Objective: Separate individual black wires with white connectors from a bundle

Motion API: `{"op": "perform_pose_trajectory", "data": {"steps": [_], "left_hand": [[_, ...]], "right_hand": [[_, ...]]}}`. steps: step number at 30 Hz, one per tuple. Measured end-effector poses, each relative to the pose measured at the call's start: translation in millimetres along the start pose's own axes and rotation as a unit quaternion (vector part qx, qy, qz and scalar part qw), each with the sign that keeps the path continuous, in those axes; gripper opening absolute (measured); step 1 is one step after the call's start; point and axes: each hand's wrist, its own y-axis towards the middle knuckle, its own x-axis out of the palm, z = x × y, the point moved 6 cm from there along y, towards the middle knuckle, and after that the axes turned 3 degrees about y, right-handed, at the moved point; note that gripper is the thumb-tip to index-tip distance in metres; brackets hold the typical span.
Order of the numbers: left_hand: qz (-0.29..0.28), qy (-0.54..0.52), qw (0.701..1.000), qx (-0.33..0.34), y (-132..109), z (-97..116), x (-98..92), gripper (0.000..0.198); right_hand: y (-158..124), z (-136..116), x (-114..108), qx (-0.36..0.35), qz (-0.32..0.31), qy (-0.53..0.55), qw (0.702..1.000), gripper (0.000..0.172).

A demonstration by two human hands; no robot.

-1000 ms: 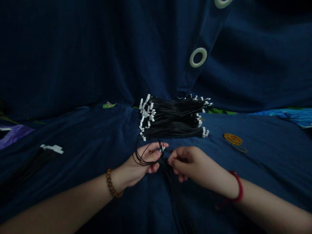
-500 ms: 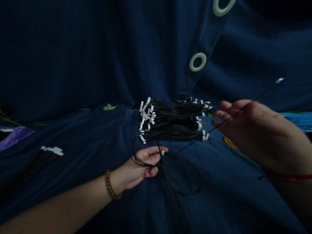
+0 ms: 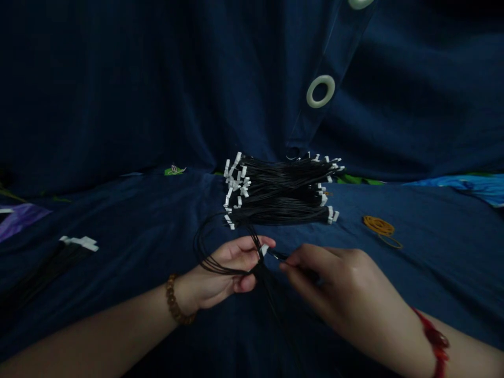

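Note:
A thick bundle of thin black wires [image 3: 279, 191] with small white connectors at both ends lies on the dark blue cloth, straight ahead. My left hand [image 3: 230, 268] grips a loose hank of these wires, which loops out past its thumb side and hangs down below the palm. A white connector shows at the tips of its fingers. My right hand [image 3: 334, 278] pinches a dark wire end [image 3: 281, 256] close to my left fingertips. The two hands nearly touch, just in front of the bundle.
A dark blue cloth [image 3: 354, 294] covers the surface, and a blue curtain with pale eyelets [image 3: 320, 91] rises behind it. Orange rubber bands [image 3: 380, 228] lie to the right. Another black wire bundle with white connectors [image 3: 81, 243] lies to the left.
My right hand has come back from the far right, where it drew a wire out, and now pinches a wire near my left hand. The loop of wires at my left hand has shifted left.

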Motion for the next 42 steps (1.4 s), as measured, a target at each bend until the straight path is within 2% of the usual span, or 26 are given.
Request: {"op": "perform_pose_trajectory", "data": {"steps": [5,10,22,30,34,36,40,42], "left_hand": [[-0.026,0.021,0.999,0.010,0.3,-2.2,4.7,0.030],[-0.023,0.044,0.999,0.023,0.9,-1.9,4.0,0.024],[-0.006,0.071,0.997,0.031,2.5,-2.7,2.8,0.024],[0.018,0.115,0.993,0.030,3.4,-2.9,6.8,0.038],[0.023,0.115,0.992,0.036,4.0,-2.9,9.0,0.040],[0.034,0.111,0.992,0.043,4.1,-2.3,6.4,0.038],[0.051,0.104,0.991,0.059,4.1,0.2,-1.3,0.030],[0.060,0.094,0.991,0.068,4.0,2.0,-4.6,0.027]], "right_hand": [[-1.2,-9.5,2.8,-0.076,0.047,-0.090,0.992,0.020],[0.9,-11.2,2.2,-0.075,0.044,-0.106,0.991,0.020],[0.6,-11.4,5.2,-0.078,0.041,-0.128,0.988,0.017],[-2.4,-16.1,6.7,-0.116,0.092,-0.136,0.980,0.021],[-0.9,-16.2,10.0,-0.124,0.085,-0.158,0.976,0.020],[0.4,-17.4,5.8,-0.122,0.074,-0.173,0.974,0.016],[-8.1,-21.4,-18.0,-0.098,0.096,-0.199,0.970,0.004],[-18.9,-24.3,-17.1,-0.120,0.042,-0.183,0.975,0.012]]}}
